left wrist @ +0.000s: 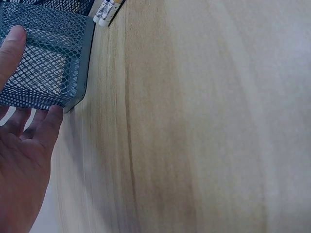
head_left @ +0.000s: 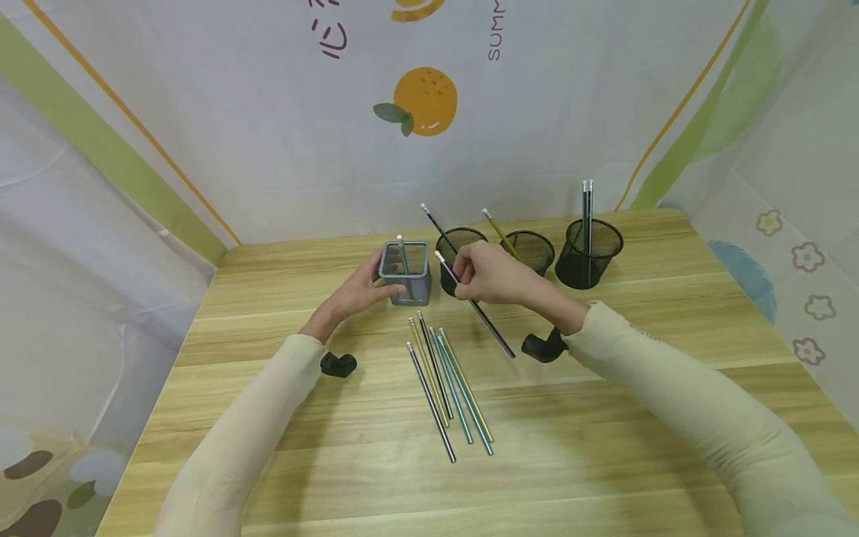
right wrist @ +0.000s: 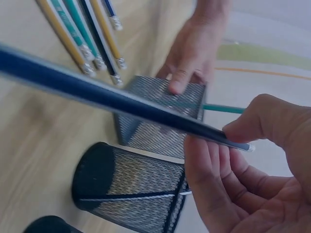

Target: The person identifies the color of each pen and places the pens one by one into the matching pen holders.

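My left hand grips a grey square mesh pen holder by its left side, thumb on the front face and fingers behind. One green pencil stands in that holder. Up in front of the black cups, my right hand pinches a dark blue pencil near its eraser end between thumb and fingers. The pencil slants, its lower end towards the right front. Just behind it, a round black mesh cup holds one dark pencil, partly hidden by my right hand.
Several loose pencils in blue, black, yellow and green lie in front of the holder. Further right, one black mesh cup holds a yellow pencil and another holds two dark pencils. Black wrist-camera pieces show by both sleeves. A printed cloth hangs behind.
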`<state>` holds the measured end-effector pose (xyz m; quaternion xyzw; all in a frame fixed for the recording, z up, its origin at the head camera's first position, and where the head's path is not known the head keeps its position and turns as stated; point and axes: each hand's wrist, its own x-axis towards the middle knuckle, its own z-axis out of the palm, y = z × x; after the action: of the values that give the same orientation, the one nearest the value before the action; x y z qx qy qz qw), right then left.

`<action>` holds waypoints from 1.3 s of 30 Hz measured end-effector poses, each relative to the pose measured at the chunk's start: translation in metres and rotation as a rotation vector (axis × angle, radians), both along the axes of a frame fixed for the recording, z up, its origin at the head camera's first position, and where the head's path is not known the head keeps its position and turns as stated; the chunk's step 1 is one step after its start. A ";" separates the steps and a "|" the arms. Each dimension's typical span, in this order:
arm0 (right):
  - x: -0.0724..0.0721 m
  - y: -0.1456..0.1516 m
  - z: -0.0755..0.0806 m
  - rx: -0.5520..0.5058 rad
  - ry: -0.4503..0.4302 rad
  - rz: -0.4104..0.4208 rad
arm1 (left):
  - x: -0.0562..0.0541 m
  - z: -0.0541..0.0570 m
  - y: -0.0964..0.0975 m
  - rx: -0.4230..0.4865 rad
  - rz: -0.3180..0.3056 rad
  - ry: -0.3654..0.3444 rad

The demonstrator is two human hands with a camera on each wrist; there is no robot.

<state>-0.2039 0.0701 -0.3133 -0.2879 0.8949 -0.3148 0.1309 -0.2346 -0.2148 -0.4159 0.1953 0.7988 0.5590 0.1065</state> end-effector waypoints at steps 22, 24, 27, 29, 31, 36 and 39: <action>-0.018 0.008 0.029 -0.334 0.135 -0.052 | 0.001 0.000 0.000 -0.005 0.001 0.006; -0.020 0.008 0.031 -0.365 0.156 -0.046 | 0.001 0.000 0.000 -0.009 0.004 0.005; -0.022 0.009 0.032 -0.414 0.170 -0.042 | 0.002 0.001 0.000 -0.010 0.005 0.000; -0.023 0.010 0.032 -0.454 0.172 -0.042 | 0.002 0.001 0.000 -0.007 0.003 0.000; -0.025 0.011 0.033 -0.506 0.172 -0.041 | 0.002 0.001 0.001 0.000 0.001 -0.001; -0.030 0.011 0.035 -0.634 0.202 -0.029 | 0.002 0.002 0.001 0.006 0.003 -0.005; -0.031 0.011 0.038 -0.687 0.224 -0.029 | 0.001 0.001 0.001 0.001 0.004 -0.007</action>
<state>-0.2347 0.0815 -0.2754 -0.3350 0.7497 -0.5655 -0.0768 -0.2332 -0.2137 -0.4145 0.1919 0.7985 0.5603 0.1082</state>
